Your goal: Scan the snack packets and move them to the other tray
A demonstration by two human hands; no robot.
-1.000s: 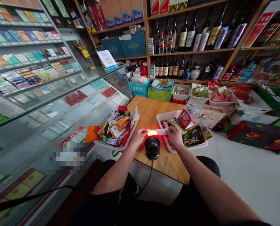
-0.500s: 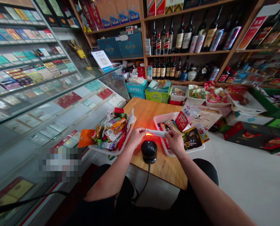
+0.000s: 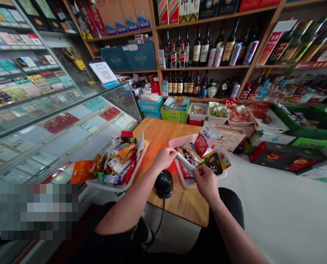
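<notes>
A wooden counter [image 3: 185,211] is topped by a heaped white snack basket [image 3: 141,157] at ten o'clock from the black barcode scanner [image 3: 163,181] and a second snack basket [image 3: 186,182] at two. By the left hand [image 3: 166,157] and right hand [image 3: 207,181], both narrowly pinched, opposite ends of a slim pale packet [image 3: 185,162] are held, between one and two o'clock from the scanner.

Small retail shop, liquor & snack type: wine btls. [image 3: 196,47] line wooden shelves [image 3: 196,68], a QR-code sign [image 3: 104,74] tops the glass display counter [image 3: 122,99], pkgd. snacks [image 3: 236,111] fill white trays [image 3: 217,120] below, and rows of small packs [image 3: 28,62] stock racks [image 3: 22,49] at far L.
</notes>
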